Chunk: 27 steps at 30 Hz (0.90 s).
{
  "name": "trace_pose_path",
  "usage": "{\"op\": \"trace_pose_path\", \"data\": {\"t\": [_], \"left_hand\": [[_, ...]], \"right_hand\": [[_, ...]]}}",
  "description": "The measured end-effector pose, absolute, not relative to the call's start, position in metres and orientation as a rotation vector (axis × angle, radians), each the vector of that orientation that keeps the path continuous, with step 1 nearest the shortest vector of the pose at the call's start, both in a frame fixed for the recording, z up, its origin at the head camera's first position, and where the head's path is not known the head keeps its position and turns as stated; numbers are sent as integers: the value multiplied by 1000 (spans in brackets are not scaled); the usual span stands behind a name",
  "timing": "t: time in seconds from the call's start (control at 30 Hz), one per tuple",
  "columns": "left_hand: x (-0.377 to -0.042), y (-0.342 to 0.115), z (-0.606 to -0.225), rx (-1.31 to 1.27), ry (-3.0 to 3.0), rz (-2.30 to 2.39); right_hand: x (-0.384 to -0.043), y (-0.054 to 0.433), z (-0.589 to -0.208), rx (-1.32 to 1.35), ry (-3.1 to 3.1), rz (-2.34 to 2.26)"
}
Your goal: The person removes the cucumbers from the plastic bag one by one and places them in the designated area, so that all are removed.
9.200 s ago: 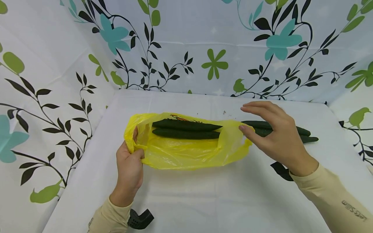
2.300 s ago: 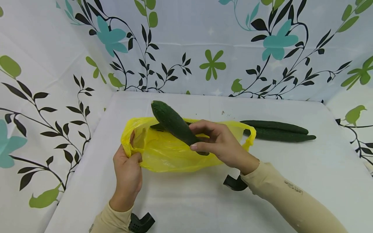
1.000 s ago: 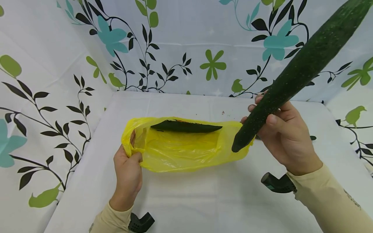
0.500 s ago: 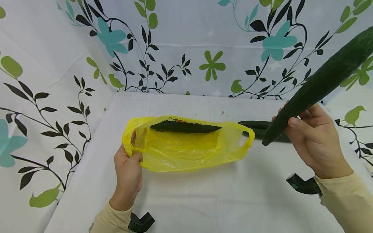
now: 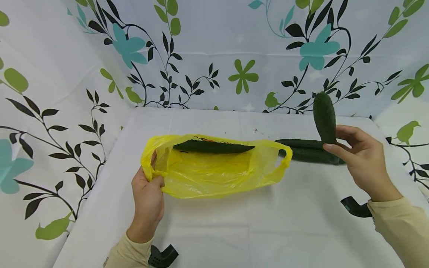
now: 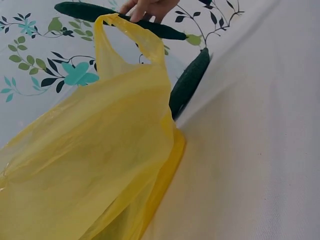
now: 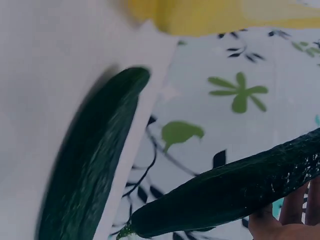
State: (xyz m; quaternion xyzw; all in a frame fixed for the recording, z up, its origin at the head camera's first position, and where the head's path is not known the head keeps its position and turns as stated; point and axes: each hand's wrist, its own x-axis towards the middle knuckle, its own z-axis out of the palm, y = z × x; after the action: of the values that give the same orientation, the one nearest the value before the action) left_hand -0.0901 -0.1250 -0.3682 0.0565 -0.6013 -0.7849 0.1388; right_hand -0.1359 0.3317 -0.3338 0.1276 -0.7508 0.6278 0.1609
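My left hand (image 5: 149, 203) grips the left edge of a yellow plastic bag (image 5: 207, 182), whose mouth gapes toward me. One dark green cucumber (image 5: 214, 146) lies inside along the back. To the right, my right hand (image 5: 366, 160) holds another cucumber (image 5: 324, 115) by its lower part, fingers and thumb around it, above the table. In the right wrist view this held cucumber (image 7: 215, 195) shows lengthwise. Below it, two cucumbers (image 5: 298, 154) lie side by side on the table, partly behind the bag's right handle (image 5: 286, 158) and the held one.
The table (image 5: 207, 230) has a white cover, with small brown crumbs (image 5: 256, 130) near its back edge. A patterned curtain (image 5: 214, 48) with leaves and flowers stands behind and at the sides. Black wrist devices (image 5: 163, 256) sit at both sleeves.
The bag held two cucumbers at first and now holds one. My right hand lifted one out, carried it right and has now turned it over the table pair. My left hand keeps its grip.
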Motion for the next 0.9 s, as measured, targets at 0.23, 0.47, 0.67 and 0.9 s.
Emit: {"op": "trace_pose_path", "data": {"t": [0.23,0.47,0.67,0.9], "left_hand": [[-91,-125,-370,150,-1737,-2272],[-91,-126,-371,157,-1736,-2268],[-91,-127,-371,174,-1751,-2268],[-90,-127,-370,162,-1735,-2274]], "right_hand": [[-137,356,-359,290,-2548,1119],[-137,372,-379,312,-2660,894],[-137,381,-389,379,-2736,759],[-140,389,-406,546,-2785,563]]}}
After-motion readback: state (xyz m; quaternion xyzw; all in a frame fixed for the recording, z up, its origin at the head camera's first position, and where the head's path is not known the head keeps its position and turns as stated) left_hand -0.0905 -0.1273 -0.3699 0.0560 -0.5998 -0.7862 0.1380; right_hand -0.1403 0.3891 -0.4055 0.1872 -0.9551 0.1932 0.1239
